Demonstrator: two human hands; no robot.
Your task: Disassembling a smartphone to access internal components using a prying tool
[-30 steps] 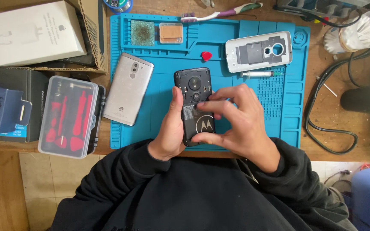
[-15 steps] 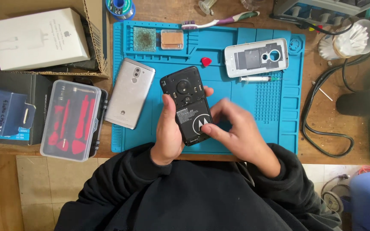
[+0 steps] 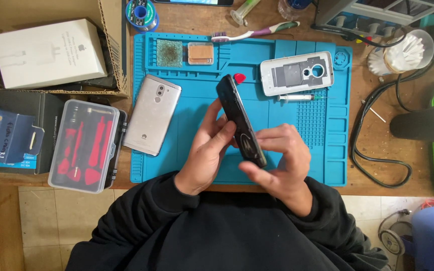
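Since the earlier frame the black phone [image 3: 240, 123] has turned from lying back-up in the hands to standing on edge, its thin side toward the camera.

Step in hand, as I judge it: inspecting or working the phone's side seam, held clear above the blue mat [image 3: 297, 130]. Next move likely calls for a steady pinch and a thin tool or nail at the seam.

Left hand [image 3: 208, 150]: fingers wrapped along the phone's left face, gripping it. Right hand [image 3: 280, 160]: thumb and fingers closed on the lower end. Phone sits between both hands, tilted, top end pointing away.

Further out: silver phone [image 3: 152, 114] flat on the mat's left, white back cover [image 3: 297, 74] and red pick [image 3: 239, 78] beyond; tool case [image 3: 84, 145] left on the surface
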